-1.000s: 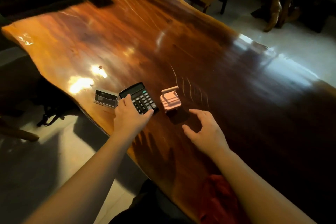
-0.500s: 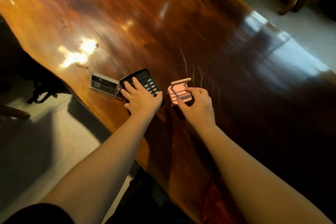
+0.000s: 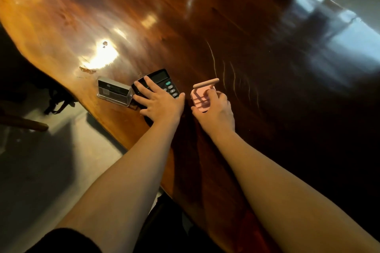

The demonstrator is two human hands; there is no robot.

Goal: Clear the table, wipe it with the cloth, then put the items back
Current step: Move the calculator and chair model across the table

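Observation:
A black calculator (image 3: 161, 79) lies near the left edge of the glossy wooden table (image 3: 226, 26). My left hand (image 3: 159, 102) rests flat on it, fingers spread over the keys, covering its lower half. Just right of it stands a small pink chair-shaped stand (image 3: 202, 93). My right hand (image 3: 213, 112) is closed around its near side, thumb and fingers on the seat. A clear plastic card holder (image 3: 114, 92) sits left of the calculator, touching or almost touching it. No cloth can be made out.
The table's wavy left edge drops to a grey floor (image 3: 51, 160). A dark bag with straps (image 3: 59, 98) lies on the floor under that edge. Bright light reflections and a few crumbs (image 3: 87, 70) mark the wood beyond the card holder.
My right hand reached forward and closed on the pink stand. My left hand slid further over the calculator. The view tilted down and closer.

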